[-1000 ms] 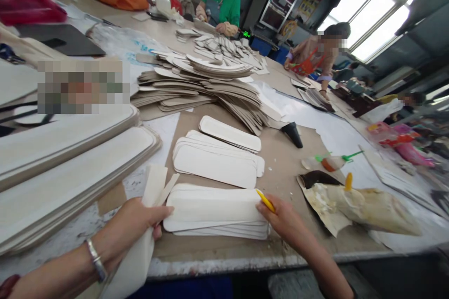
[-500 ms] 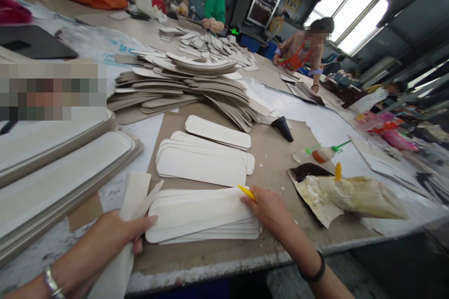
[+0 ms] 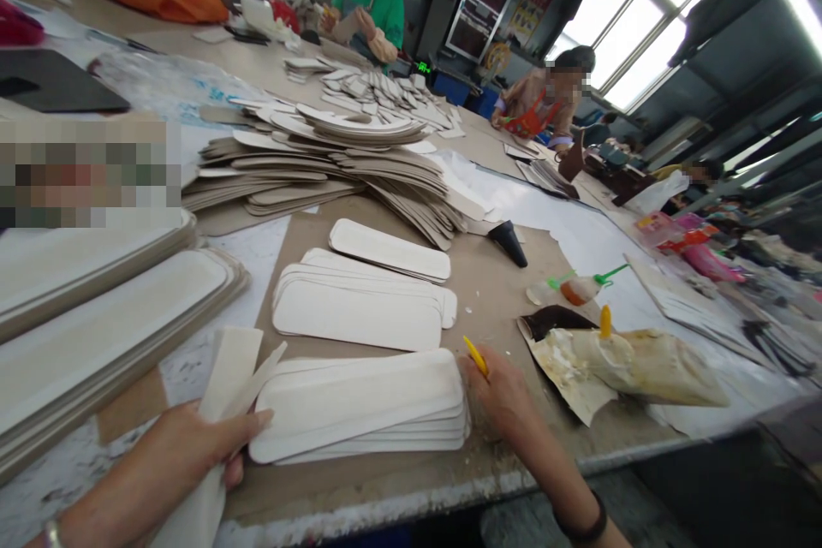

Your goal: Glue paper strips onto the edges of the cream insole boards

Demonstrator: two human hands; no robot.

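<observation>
My left hand (image 3: pixel 193 445) is closed around off-white strips (image 3: pixel 226 368) that stick up past the fingers. Its thumb touches the left end of a fanned stack of white, round-ended flat pieces (image 3: pixel 366 402). Just off the right end of that stack, my right hand (image 3: pixel 504 390) is closed on a yellow pointed tool (image 3: pixel 476 355). The tool's tip points up and to the left; its other end is hidden in the fist. Behind the near stack lie a second stack of white pieces (image 3: pixel 360 308) and a smaller one (image 3: pixel 390 250).
A glue-smeared bag (image 3: pixel 668 364) with a yellow tip lies to the right, near small bottles (image 3: pixel 584 284) and a black cone (image 3: pixel 509 244). Tall piles of pieces (image 3: pixel 321 163) stand behind, long stacks (image 3: pixel 116 317) at left. Co-workers (image 3: pixel 378 0) work across the table.
My right hand has moved right, off the stack's end, and the yellow tool now points more upward. My left hand keeps its hold on the strips. The view has shifted slightly.
</observation>
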